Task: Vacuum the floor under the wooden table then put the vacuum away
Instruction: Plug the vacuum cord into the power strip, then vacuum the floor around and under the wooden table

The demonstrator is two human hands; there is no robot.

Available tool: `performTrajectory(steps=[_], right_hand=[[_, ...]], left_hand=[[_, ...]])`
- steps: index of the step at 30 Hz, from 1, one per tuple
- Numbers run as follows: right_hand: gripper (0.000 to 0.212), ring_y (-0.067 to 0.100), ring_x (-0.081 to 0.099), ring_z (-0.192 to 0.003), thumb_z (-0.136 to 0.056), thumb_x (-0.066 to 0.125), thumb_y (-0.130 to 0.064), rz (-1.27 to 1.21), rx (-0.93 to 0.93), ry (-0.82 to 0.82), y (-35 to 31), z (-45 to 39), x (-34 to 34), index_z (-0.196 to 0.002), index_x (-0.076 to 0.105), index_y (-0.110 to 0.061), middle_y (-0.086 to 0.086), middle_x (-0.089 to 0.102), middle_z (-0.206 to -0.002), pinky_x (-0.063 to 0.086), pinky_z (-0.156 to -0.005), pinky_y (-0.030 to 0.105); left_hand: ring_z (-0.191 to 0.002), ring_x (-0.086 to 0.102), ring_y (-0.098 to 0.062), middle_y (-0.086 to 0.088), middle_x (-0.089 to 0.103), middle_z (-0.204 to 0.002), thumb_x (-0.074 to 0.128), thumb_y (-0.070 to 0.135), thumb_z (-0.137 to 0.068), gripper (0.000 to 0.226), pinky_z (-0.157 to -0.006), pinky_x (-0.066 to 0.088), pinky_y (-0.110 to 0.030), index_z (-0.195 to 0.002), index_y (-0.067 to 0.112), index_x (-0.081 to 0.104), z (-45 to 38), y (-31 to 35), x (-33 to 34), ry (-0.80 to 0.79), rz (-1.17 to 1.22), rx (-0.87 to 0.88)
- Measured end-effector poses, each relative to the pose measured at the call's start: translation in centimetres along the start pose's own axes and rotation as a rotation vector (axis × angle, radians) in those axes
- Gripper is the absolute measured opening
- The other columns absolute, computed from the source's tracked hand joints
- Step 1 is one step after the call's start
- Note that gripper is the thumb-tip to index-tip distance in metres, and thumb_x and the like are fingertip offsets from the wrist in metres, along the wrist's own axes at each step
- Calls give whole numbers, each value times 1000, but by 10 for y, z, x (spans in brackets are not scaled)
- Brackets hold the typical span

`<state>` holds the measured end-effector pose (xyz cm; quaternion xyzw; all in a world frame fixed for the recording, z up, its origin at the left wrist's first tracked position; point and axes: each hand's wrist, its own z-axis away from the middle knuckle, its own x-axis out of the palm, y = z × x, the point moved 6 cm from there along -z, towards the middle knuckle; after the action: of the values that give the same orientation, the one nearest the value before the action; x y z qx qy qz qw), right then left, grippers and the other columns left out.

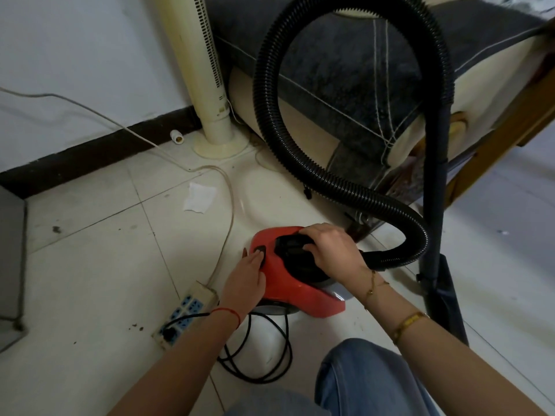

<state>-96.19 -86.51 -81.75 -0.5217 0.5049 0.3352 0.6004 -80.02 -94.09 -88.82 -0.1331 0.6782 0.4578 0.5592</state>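
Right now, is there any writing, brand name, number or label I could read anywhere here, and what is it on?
No text is legible anywhere in this view.
Red vacuum: no brand or label visible; the button under the left hand shows no readable mark.
Power strip: only blue sockets, no readable print.
Tower fan: small marks near its lower end, too small to read.
White paper on the floor: blank as far as can be seen.

Both bare forearms reaching forward and down, left hand [244, 274] flat with straight fingers pressing a button, right hand [332, 250] curled over a handle, bracelets on the right wrist, red string on the left
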Motion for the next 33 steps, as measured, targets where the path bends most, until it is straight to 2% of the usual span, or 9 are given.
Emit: performTrajectory(steps=[4, 10, 15, 18, 21, 24, 28, 33], right_hand=[[33, 19, 57, -110, -89, 59, -19, -33, 39, 27, 3, -1, 3, -121, 61, -20, -1, 66, -115, 41, -95, 28], [32, 19, 57, -110, -88, 60, -18, -72, 56, 1, 5, -6, 4, -120, 62, -20, -1, 66, -114, 43, -90, 28], [32, 19, 58, -108, -88, 59, -18, -52, 69, 18, 5, -4, 7, -119, 62, -21, -2, 66, -113, 43, -89, 27], [35, 20, 57, -112, -89, 59, -19, -61, 54, 17, 2, 1, 5, -124, 58, -18, 0, 64, -118, 46, -94, 30], [45, 20, 53, -121, -90, 60, -24, -101, 36, 64, 1, 7, -5, -133, 51, -15, 2, 58, -131, 42, -104, 30], [46, 20, 51, -125, -92, 58, -29, -150, 31, 68, -6, 13, -24, -134, 50, -13, 4, 55, -135, 38, -108, 30], [47, 18, 45, -130, -94, 52, -37, -220, 70, -47, -27, 27, -61, -136, 48, -16, 2, 52, -139, 35, -111, 31], [45, 19, 46, -128, -95, 52, -36, -289, 156, -163, -54, 52, -131, -135, 50, -15, 3, 52, -138, 32, -107, 26]], left_hand=[[-125, 45, -12, -1, 45, -141, 39, 14, -97, 47, -101, 34, -16, -144, 18, 39, -1, -1, 1, 9, -20, -15], [-125, 46, -15, -3, 49, -137, 42, 6, -95, 46, -106, 34, -21, -140, 13, 46, -9, 0, 3, 2, -69, -12], [-125, 47, -16, -5, 51, -136, 42, 7, -96, 43, -106, 32, -19, -138, 11, 48, -10, 2, -1, -13, -59, 15], [-125, 46, -16, -3, 48, -138, 41, 14, -96, 43, -105, 35, -23, -139, 13, 47, -11, 2, -5, -50, -58, 25], [-117, 50, -15, 0, 49, -135, 41, 19, -95, 44, -98, 42, -26, -138, 16, 47, -16, 1, -14, -73, -57, 17], [-115, 53, -17, -1, 48, -135, 42, 18, -94, 43, -97, 44, -28, -137, 15, 47, -18, 15, -35, -78, -57, 44], [-115, 54, -19, -3, 48, -136, 43, 16, -93, 46, -97, 46, -32, -139, 12, 47, -12, 51, -81, -136, -89, 71], [-106, 59, -21, -6, 59, -123, 48, 13, -90, 40, -90, 50, -33, -129, 10, 57, 7, 96, -150, -218, -100, 112]])
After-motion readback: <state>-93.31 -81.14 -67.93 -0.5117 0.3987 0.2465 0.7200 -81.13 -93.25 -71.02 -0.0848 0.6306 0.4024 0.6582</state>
